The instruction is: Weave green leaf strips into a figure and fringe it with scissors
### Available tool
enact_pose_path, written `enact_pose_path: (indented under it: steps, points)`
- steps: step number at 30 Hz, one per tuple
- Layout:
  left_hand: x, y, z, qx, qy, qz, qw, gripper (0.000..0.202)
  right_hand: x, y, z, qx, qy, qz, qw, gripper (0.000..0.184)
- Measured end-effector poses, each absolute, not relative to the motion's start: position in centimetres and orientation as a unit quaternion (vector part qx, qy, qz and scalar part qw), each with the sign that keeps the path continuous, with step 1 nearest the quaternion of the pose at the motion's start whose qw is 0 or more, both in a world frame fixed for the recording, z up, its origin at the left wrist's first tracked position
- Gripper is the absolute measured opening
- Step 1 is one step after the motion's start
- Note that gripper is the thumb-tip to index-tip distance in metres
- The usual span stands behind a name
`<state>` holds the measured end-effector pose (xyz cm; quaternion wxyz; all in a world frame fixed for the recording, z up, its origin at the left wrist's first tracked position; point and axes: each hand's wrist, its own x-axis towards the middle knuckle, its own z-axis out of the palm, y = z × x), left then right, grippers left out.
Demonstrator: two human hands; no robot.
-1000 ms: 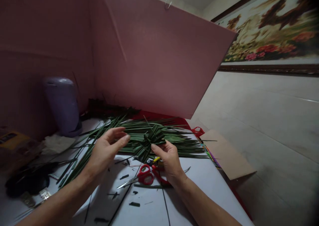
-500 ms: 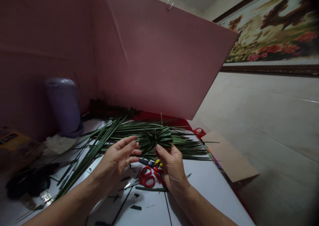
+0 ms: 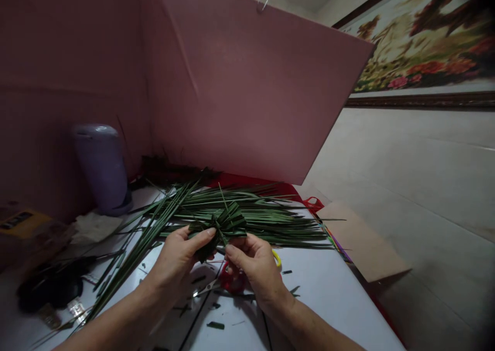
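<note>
Between my two hands is a woven piece of folded green leaf strips (image 3: 228, 221), held above the table. My left hand (image 3: 184, 250) grips its left side, thumb on top and the other fingers partly hidden beneath. With thumb and fingers pinched, my right hand (image 3: 253, 268) holds the lower right part of the piece. One thin strip sticks up from its middle. Below, red-handled scissors (image 3: 228, 280) lie on the white table (image 3: 320, 294), partly covered by my right hand. A yellow handle (image 3: 277, 258) shows just behind that hand.
Long green leaves (image 3: 270, 219) lie in a pile behind my hands, more slanting down the left. A purple bin (image 3: 102, 168), crumpled white tissue (image 3: 93, 228) and a black object (image 3: 50, 286) are at left. A cardboard sheet (image 3: 363, 243) sits past the right edge. Leaf scraps dot the table.
The woven piece has moved left and down. My left hand, open beside it before, has closed on its left side. My right hand has shifted to its lower right part.
</note>
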<state>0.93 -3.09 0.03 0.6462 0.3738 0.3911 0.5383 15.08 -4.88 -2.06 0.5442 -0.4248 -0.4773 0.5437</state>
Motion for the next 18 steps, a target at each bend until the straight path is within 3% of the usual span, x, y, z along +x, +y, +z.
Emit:
enact_pose_path:
  steps: [18]
  points:
    - [0.62,-2.77,-0.32,0.384,0.387,0.548,0.635,0.013,14.86,-5.1,-2.1,-0.414,-0.464,0.581,0.525,0.03]
